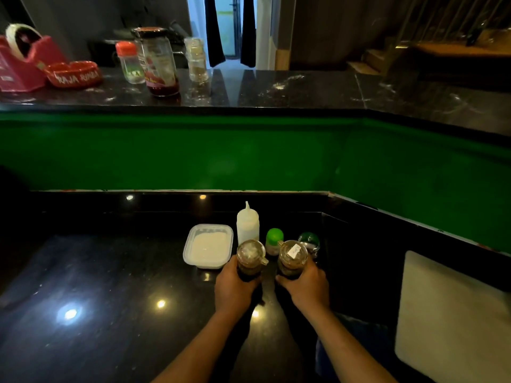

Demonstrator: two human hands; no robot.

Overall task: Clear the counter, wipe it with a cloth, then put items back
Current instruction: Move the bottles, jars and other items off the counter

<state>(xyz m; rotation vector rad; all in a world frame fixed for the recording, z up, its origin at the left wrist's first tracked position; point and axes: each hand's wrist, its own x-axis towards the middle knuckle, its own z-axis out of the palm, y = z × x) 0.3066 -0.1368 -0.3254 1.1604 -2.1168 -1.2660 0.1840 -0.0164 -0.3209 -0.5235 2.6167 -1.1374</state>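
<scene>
My left hand (233, 290) and right hand (307, 287) each wrap curled fingers (280, 279) around a dark sauce bottle (250, 259), (291, 258), standing on the black tabletop (110, 286) beside a lidded white container (208, 246) and squeeze bottle (247, 222).

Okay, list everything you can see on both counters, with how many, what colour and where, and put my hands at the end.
dark sauce bottles: 2, dark with clear caps, lower counter, one in each hand
squeeze bottle: 1, white, behind the left-hand bottle
lidded tub: 1, clear with white contents, left of the bottles
green-capped bottles: 2, small, behind the held bottles
board: 1, white, lower counter at right
jam jar: 1, clear with red dregs, upper counter
red-capped shaker: 1, clear, left of the jar
clear shaker: 1, right of the jar
ashtray: 1, red, upper counter left
bag: 1, pink, far left
left hand: grips one dark bottle
right hand: grips the other
</scene>
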